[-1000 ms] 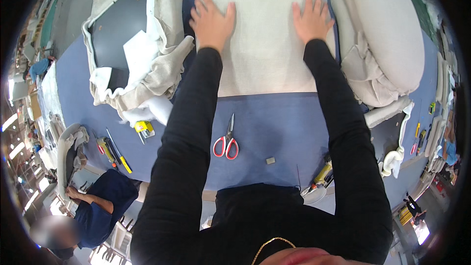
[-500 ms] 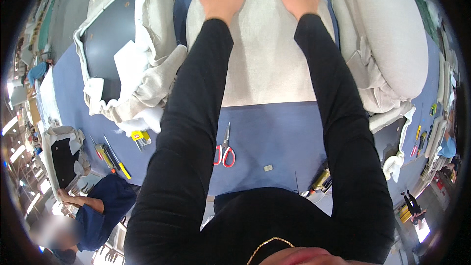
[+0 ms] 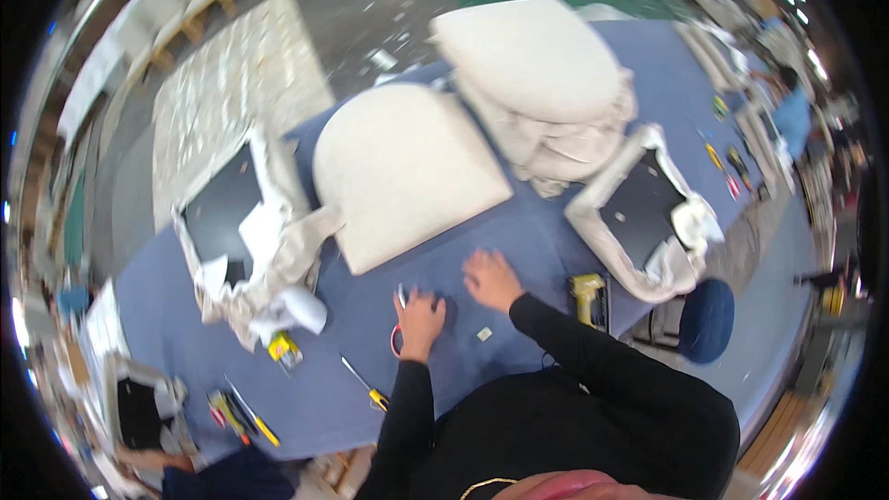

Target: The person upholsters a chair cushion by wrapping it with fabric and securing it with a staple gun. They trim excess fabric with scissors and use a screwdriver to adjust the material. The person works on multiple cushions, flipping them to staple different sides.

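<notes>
— What is seen at the hands?

— The left hand [image 3: 419, 313] is laid flat on the blue tabletop [image 3: 519, 231], over a pair of scissors [image 3: 397, 338] whose red handles show at the wrist side and whose blades poke out past the fingers. Whether the grip is closed on the scissors or only pressed down on them cannot be told. The right hand [image 3: 491, 280] is spread open just beside it, palm down on the bare blue cover, with nothing held.

— And where are the scissors placed among the other things?

— They are found near the front edge of the tabletop, just below a pale seat cushion [image 3: 403, 171] that is laid flat there. Behind that cushion, a stack of similar cushions [image 3: 537, 83] is piled. A dark panel wrapped in loose pale fabric [image 3: 245, 231] is seen to the left, and a second wrapped panel [image 3: 644, 213] to the right. A yellow power tool [image 3: 586, 296] is set just right of the right forearm. A small pale scrap [image 3: 483, 334] is seen between the two arms. A yellow-handled screwdriver [image 3: 364, 384] is laid left of the left forearm, with a small yellow tape roll [image 3: 283, 349] further left.

— Is anyone else in view?

— A second person [image 3: 792, 116] is seen far off at the upper right, well apart from the hands.
</notes>
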`<action>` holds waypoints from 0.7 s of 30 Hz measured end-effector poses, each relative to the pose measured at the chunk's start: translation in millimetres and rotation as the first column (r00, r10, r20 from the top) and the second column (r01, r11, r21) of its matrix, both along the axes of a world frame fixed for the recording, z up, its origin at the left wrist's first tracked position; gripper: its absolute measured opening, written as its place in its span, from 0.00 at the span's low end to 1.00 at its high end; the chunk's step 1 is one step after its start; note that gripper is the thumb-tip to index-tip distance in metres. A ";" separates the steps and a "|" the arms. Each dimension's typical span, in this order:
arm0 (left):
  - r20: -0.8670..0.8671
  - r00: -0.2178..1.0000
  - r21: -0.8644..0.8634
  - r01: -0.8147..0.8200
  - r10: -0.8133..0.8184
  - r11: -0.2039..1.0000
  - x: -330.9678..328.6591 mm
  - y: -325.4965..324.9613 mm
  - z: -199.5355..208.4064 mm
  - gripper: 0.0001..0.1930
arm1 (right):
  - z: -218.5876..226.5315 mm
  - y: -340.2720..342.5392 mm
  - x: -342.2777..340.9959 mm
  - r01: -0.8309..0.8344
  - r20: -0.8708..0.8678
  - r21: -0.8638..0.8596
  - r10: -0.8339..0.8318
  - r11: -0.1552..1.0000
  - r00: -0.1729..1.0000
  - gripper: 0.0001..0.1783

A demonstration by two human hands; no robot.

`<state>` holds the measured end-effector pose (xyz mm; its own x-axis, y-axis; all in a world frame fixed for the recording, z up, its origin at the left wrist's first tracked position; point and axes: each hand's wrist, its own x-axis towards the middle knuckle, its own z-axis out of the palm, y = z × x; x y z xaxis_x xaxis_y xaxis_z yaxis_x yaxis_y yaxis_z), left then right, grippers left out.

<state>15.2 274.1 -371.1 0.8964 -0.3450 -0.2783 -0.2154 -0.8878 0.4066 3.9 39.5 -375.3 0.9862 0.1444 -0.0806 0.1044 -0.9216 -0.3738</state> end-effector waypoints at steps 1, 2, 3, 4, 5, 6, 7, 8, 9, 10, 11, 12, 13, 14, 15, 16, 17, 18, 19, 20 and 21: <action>-0.322 0.944 0.016 0.081 -0.072 0.997 -12.9 -0.7 12.6 0.25 | 1.1 -4.1 -37.7 -0.033 -0.056 0.089 0.038 0.995 0.998 0.27; -0.218 0.976 -0.260 -0.080 0.023 0.962 -36.6 -0.7 22.8 0.20 | 7.4 -4.5 -74.2 -0.021 0.026 0.193 0.016 0.981 1.000 0.23; -0.168 0.975 -0.528 -0.211 0.142 0.822 -58.8 -0.4 37.0 0.15 | 17.0 -5.8 -104.6 -0.028 0.108 0.294 -0.004 0.956 0.994 0.20; -0.166 0.978 -0.563 -0.198 0.124 0.803 -67.9 -1.5 62.7 0.14 | 25.5 -12.6 -129.3 -0.005 -0.088 0.350 0.038 0.937 0.995 0.21; -0.166 0.981 -0.598 -0.178 0.097 0.782 -71.1 -3.8 96.8 0.13 | 31.6 -22.2 -153.1 0.037 -0.270 0.411 0.083 0.911 0.959 0.21; -0.214 0.976 -0.611 -0.162 0.035 0.775 -72.3 -3.8 137.0 0.11 | 40.1 -32.1 -173.8 0.084 -0.432 0.475 0.149 0.876 0.890 0.21; -0.264 0.964 -0.615 -0.144 -0.030 0.775 -76.1 -5.5 181.1 0.09 | 47.7 -41.4 -193.3 0.056 -0.413 0.436 0.144 0.898 0.899 0.21; -0.156 0.979 -0.692 -0.012 -0.133 0.722 -86.4 -9.8 228.3 0.09 | 55.5 -50.4 -209.4 0.023 -0.398 0.391 0.147 0.920 0.905 0.21; -0.049 0.974 -0.751 0.110 -0.221 0.651 -98.0 -12.0 274.3 0.08 | 60.8 -56.2 -227.3 -0.014 -0.390 0.348 0.158 0.937 0.907 0.21; 0.168 0.940 -0.835 0.295 -0.296 0.464 -115.8 -17.2 317.7 0.05 | 62.1 -58.4 -242.7 0.009 -0.318 0.367 0.117 0.930 0.941 0.21; 0.378 0.870 -0.852 0.461 -0.317 0.247 -133.0 -21.8 349.5 0.05 | 63.3 -59.7 -256.1 0.024 -0.246 0.386 0.078 0.922 0.966 0.20; 0.560 0.795 -0.801 0.592 -0.232 0.096 -142.5 -12.9 362.1 0.05 | 65.8 -61.2 -264.3 0.020 -0.167 0.400 0.051 0.916 0.985 0.20; 0.627 0.750 -0.773 0.633 -0.210 -0.046 -154.4 -7.0 380.9 0.04 | 67.9 -60.4 -270.9 0.039 -0.125 0.402 0.012 0.915 0.992 0.20; 0.692 0.698 -0.721 0.668 -0.184 -0.183 -166.6 -0.8 399.7 0.05 | 70.3 -56.6 -275.3 0.056 -0.088 0.406 -0.023 0.912 0.996 0.20; 0.677 0.691 -0.733 0.605 -0.252 -0.311 -186.4 4.7 436.3 0.12 | 74.0 -54.2 -281.2 0.074 -0.060 0.405 -0.054 0.911 0.997 0.20; 0.649 0.676 -0.751 0.497 -0.349 -0.434 -199.2 -2.2 467.4 0.20 | 77.3 -53.2 -296.4 0.115 -0.064 0.429 -0.097 0.896 0.993 0.20; 0.651 0.680 -0.735 0.452 -0.338 -0.506 -210.3 -11.3 481.9 0.22 | 91.3 -49.7 -299.0 0.115 -0.050 0.442 -0.103 0.890 0.993 0.19; 0.654 0.682 -0.709 0.402 -0.327 -0.579 -220.5 -20.4 495.5 0.25 | 104.2 -50.9 -304.2 0.116 -0.036 0.449 -0.111 0.886 0.993 0.19; 0.666 0.709 -0.662 0.419 -0.232 -0.622 -227.0 -35.4 505.7 0.24 | 116.4 -52.0 -307.4 0.115 -0.039 0.443 -0.109 0.889 0.993 0.19; 0.668 0.732 -0.612 0.438 -0.135 -0.658 -233.3 -43.3 513.3 0.22 | 127.0 -52.9 -310.9 0.114 -0.042 0.438 -0.106 0.892 0.993 0.19; 0.648 0.728 -0.605 0.315 -0.223 -0.731 -235.8 -43.9 518.4 0.21 | 132.7 -54.5 -314.4 0.113 -0.042 0.441 -0.106 0.890 0.994 0.19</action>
<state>-220.5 230.2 147.3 0.3746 -0.1271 0.9184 -0.1895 0.9592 0.2100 -310.5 -15.0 -242.6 0.9970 0.0600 -0.0496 0.0030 -0.6662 -0.7457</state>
